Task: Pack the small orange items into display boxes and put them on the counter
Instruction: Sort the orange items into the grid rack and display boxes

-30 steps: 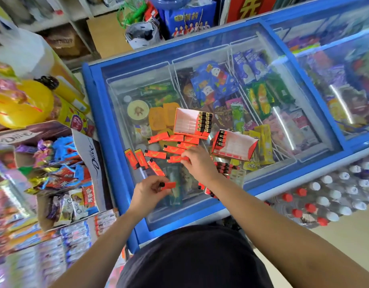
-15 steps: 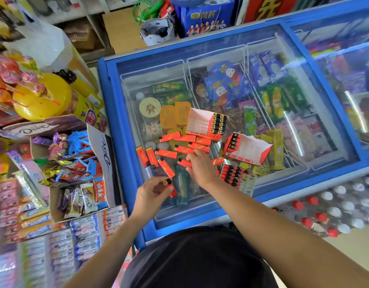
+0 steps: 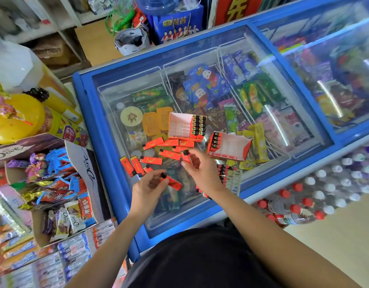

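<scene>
while both hands pinch orange lighters, more lie just beyond

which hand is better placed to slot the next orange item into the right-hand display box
Right, probably. The right hand already holds an orange item and is close to the right-hand display box; the left hand is farther off.

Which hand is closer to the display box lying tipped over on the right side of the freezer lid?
Right. The right hand is just left of the tipped display box, holding an orange lighter. The left hand is farther off, lower left, holding another lighter.
</scene>
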Demonstrator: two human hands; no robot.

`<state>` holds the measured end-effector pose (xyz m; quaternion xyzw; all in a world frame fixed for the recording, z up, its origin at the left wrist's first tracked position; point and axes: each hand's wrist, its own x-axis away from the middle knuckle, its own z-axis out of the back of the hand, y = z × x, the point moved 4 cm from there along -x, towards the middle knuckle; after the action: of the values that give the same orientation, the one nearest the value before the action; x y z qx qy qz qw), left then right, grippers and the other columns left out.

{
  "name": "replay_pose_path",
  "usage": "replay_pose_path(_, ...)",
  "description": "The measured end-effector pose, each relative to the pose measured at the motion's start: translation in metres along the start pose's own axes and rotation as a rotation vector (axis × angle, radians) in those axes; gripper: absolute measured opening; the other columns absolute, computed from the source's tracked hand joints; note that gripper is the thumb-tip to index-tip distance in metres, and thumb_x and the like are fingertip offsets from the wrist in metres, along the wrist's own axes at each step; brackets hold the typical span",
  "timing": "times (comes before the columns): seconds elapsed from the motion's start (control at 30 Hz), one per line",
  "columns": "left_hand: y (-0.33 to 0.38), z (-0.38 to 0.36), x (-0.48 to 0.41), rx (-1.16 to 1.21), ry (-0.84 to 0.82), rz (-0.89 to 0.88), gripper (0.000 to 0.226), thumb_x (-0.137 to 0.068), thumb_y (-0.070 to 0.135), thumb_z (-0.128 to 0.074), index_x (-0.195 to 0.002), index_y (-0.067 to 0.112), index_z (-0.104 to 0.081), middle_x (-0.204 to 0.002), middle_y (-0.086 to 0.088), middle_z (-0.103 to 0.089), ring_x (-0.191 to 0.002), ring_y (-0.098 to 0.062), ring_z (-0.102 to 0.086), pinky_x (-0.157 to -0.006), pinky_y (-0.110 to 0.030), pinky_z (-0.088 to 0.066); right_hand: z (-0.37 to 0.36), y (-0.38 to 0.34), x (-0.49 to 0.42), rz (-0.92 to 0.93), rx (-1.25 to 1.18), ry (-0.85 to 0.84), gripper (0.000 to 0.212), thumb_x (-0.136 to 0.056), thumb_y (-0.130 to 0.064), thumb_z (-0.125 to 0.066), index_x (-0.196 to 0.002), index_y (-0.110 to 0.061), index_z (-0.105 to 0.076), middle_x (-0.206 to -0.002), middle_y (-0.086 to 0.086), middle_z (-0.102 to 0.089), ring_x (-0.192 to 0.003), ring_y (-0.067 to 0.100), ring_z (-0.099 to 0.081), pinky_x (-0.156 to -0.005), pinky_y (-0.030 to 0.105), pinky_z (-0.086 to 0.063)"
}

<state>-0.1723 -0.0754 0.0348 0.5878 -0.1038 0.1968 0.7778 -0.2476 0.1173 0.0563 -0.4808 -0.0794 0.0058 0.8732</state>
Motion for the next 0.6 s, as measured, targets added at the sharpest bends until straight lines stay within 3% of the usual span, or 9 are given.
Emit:
replay_pose_path(0.13,0.02,-0.013,-0.013,-0.063,-0.005,-0.075,0.021,-0.091,0.022,-0.074,-0.11,0.03,-0.072,-0.085,0.016,-0.071,-0.071,-0.014,-0.069,-0.069,-0.043,-0.06,0.032,0.008,0.007,-0.078,-0.102,0.093,0.016,-0.092,-0.027,-0.069,-0.102,-0.016,-0.065,-0.076,-0.007,-0.066,-0.069,0.007,-0.06,-0.065,0.023,-0.045)
replay_pose_path(0.23,0.042,-0.022,-0.027,-0.075,0.0,-0.165,0.02,-0.09,0.019,-0.075,-0.107,0.029,-0.071,-0.084,0.017,-0.073,-0.076,-0.003,-0.068,-0.072,-0.023,-0.053,0.053,0.015,0.005,-0.112,-0.135,0.14,0.012,-0.092,-0.027,-0.07,-0.095,-0.017,-0.065,-0.08,-0.003,-0.067,-0.071,0.006,-0.062,-0.065,0.02,-0.047)
replay_pose_path(0.33,0.065,-0.028,-0.046,-0.114,0.034,-0.235,0.021,-0.089,0.02,-0.077,-0.107,0.028,-0.069,-0.09,0.013,-0.073,-0.081,0.002,-0.068,-0.071,-0.013,-0.05,0.072,0.022,-0.002,-0.132,-0.122,0.187,0.012,-0.091,-0.025,-0.07,-0.094,-0.015,-0.064,-0.085,-0.004,-0.066,-0.076,0.0,-0.062,-0.069,0.013,-0.045)
replay_pose_path(0.43,0.08,-0.029,-0.068,-0.159,0.054,-0.277,0.023,-0.088,0.023,-0.077,-0.1,0.038,-0.065,-0.092,0.012,-0.074,-0.084,0.001,-0.068,-0.074,-0.02,-0.053,0.083,0.026,-0.008,-0.141,-0.151,0.2,0.013,-0.091,-0.022,-0.07,-0.101,-0.014,-0.069,-0.091,-0.002,-0.07,-0.08,0.004,-0.064,-0.075,0.021,-0.051)
replay_pose_path(0.5,0.087,-0.027,-0.083,-0.227,0.057,-0.307,0.023,-0.089,0.027,-0.075,-0.098,0.044,-0.063,-0.092,0.014,-0.073,-0.086,-0.002,-0.069,-0.077,-0.029,-0.055,0.087,0.023,-0.012,-0.122,-0.17,0.196,0.018,-0.091,-0.018,-0.07,-0.109,-0.013,-0.07,-0.092,-0.003,-0.07,-0.083,0.003,-0.064,-0.076,0.016,-0.049)
replay_pose_path(0.6,0.1,-0.026,-0.107,-0.315,0.093,-0.361,0.013,-0.091,0.027,-0.072,-0.103,0.028,-0.069,-0.092,0.013,-0.072,-0.086,-0.005,-0.069,-0.079,-0.033,-0.056,0.09,0.019,-0.019,-0.116,-0.161,0.201,0.021,-0.091,-0.018,-0.07,-0.112,-0.015,-0.069,-0.091,-0.006,-0.069,-0.085,0.001,-0.062,-0.075,0.009,-0.045)
